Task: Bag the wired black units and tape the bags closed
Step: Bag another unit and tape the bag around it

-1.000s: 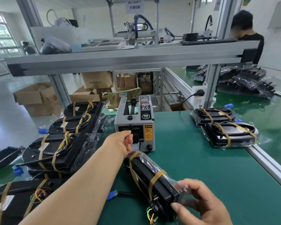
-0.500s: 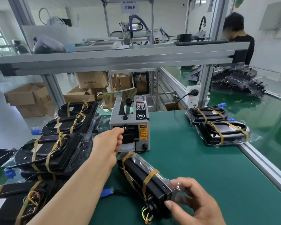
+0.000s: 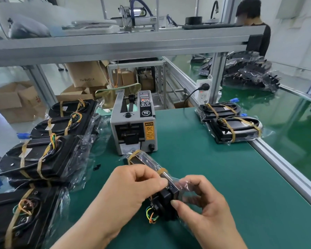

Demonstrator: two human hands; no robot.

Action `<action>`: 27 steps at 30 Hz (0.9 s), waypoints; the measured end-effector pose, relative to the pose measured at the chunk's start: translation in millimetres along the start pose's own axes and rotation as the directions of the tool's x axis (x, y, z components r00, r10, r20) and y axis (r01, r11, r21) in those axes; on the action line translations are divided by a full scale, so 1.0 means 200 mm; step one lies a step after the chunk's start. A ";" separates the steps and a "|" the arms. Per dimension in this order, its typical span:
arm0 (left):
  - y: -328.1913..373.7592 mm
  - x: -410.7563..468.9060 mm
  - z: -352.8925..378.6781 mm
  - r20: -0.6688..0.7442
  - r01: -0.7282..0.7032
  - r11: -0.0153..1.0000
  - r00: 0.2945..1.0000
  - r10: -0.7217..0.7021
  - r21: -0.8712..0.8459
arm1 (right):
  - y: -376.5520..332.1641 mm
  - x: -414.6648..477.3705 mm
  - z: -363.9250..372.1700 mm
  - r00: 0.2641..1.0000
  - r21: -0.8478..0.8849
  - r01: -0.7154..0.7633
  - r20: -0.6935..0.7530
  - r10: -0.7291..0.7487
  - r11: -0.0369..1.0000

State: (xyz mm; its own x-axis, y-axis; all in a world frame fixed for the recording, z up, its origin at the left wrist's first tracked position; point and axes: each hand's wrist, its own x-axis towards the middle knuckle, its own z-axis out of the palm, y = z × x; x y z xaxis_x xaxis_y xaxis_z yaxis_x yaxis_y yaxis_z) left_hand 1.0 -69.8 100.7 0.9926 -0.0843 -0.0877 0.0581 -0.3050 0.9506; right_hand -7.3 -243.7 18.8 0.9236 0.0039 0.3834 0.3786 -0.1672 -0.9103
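A black wired unit (image 3: pixel 166 196) in a clear plastic bag lies on edge on the green mat, bound with tan bands, coloured wires sticking out at its near end. My left hand (image 3: pixel 133 187) has its fingers curled over the bag's near end, thumb and finger pinched at the fold; whether tape is between them I cannot tell. My right hand (image 3: pixel 199 200) pinches the bag's open flap against the unit. The grey tape dispenser (image 3: pixel 134 126) stands just behind the unit.
Several bagged units (image 3: pixel 43 155) are stacked along the left. Two more bagged units (image 3: pixel 230 121) lie at the right by the aluminium rail (image 3: pixel 284 168). A metal shelf beam (image 3: pixel 115 44) crosses overhead. A person stands at the far right.
My left hand has come back from the tape dispenser's slot to the near end of the bagged unit. My right hand has kept hold of the bag flap.
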 end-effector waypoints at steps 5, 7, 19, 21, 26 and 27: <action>-0.01 0.01 0.00 0.006 -0.016 0.998 1.000 0.015 0.054 | -0.01 -0.01 0.00 1.000 -0.009 -0.016 0.008 0.016 1.000; -0.01 0.01 0.01 0.020 -0.027 0.997 0.999 0.026 0.067 | -0.01 -0.01 0.00 1.000 -0.011 -0.002 0.006 0.002 1.000; -0.02 0.01 0.04 -0.028 -0.065 0.990 0.997 0.069 0.129 | -0.01 -0.01 0.00 0.999 -0.025 0.031 0.019 -0.031 0.999; -0.02 0.01 0.04 -0.031 -0.067 0.989 0.997 0.072 0.129 | 0.00 -0.01 0.00 0.999 -0.029 0.032 0.019 -0.031 0.999; -0.04 0.01 0.04 -0.036 -0.072 0.986 0.996 0.078 0.148 | -0.01 -0.01 0.00 0.999 -0.042 0.041 0.017 -0.040 0.998; -0.04 0.01 0.04 -0.038 -0.074 0.985 0.996 0.080 0.153 | -0.01 -0.01 0.00 0.999 -0.045 0.043 0.016 -0.042 0.998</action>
State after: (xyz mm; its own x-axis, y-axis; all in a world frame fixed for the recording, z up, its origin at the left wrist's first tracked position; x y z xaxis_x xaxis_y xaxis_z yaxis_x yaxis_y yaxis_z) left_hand 1.1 -75.5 90.2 0.9974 -0.0727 0.0001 -0.0321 -0.4394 0.8977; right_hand -10.4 -243.7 19.5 0.9077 0.0266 0.4187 0.4146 -0.2109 -0.8852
